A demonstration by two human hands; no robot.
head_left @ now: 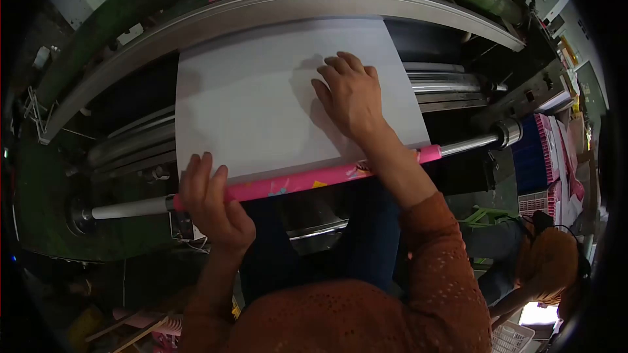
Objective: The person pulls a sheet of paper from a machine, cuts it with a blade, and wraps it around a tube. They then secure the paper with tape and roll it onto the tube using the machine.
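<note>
My right hand lies open and flat on the white sheet, which stretches from the curved metal guide down to the pink roll. My left hand curls around that roll's left end, on the shaft.

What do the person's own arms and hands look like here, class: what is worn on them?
Both hands, left hand and right hand, are bare: no gloves, and no rings or watch visible. The arms wear rust-orange knitted sleeves with an openwork lace pattern, pushed up the forearms.
</note>
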